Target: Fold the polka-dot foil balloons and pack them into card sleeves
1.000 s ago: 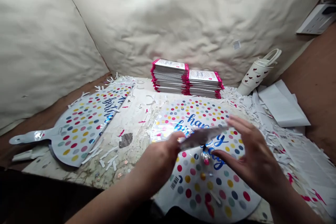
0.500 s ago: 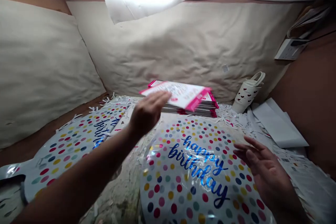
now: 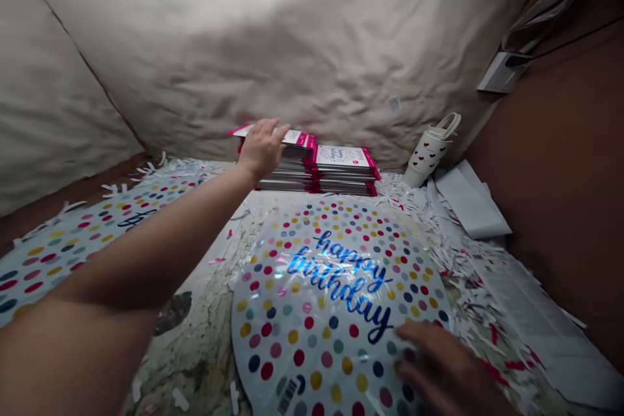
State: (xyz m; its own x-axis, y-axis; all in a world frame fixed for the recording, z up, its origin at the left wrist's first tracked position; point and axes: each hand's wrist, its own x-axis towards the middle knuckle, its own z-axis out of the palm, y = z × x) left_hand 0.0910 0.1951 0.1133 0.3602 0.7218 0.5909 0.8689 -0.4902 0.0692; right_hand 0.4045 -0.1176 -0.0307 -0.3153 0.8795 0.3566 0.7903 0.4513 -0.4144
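Note:
My left hand reaches to the back and lies over the top of the left stack of packets, its fingers stretched across a white packet with pink ends. The thumb is out of sight. A flat foil balloon with coloured dots and blue "happy birthday" lettering lies in front of me, a barcode near its lower edge. Over its lower right part is my right hand, blurred, fingers apart, with nothing seen between them. Whether it touches the foil I cannot tell.
A second stack of packets adjoins the left one. Another dotted balloon lies at left, partly behind my forearm. A white tumbler with hearts, folded white paper and paper shreds lie along the right.
My left hand has carried a packet onto the left stack. My right hand has moved down and inward over the balloon. The view has tilted down and shifted right.

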